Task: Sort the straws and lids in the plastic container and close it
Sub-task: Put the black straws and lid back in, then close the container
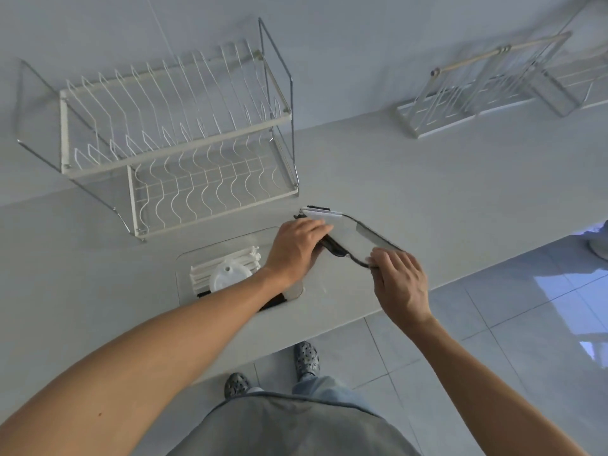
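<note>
Container (184,274) part-hidden by forearm | left hand (297,250), right hand (399,283) both grip clear lid (353,235)

- The counter (427,179) lies bare between the two-tier dish rack (177,133) at its back left and the smaller wire rack (487,90) at its back right; a hand could pass there freely.
- The container lid (358,235), held tilted by the left hand (296,248) and right hand (399,281), blocks the way in from the right.
- The left forearm crosses the open plastic container (210,255), covering its near side.
- Straws (227,261) and a white lid (228,276) fill the container's left part.
- The counter's front left strip is free.
</note>
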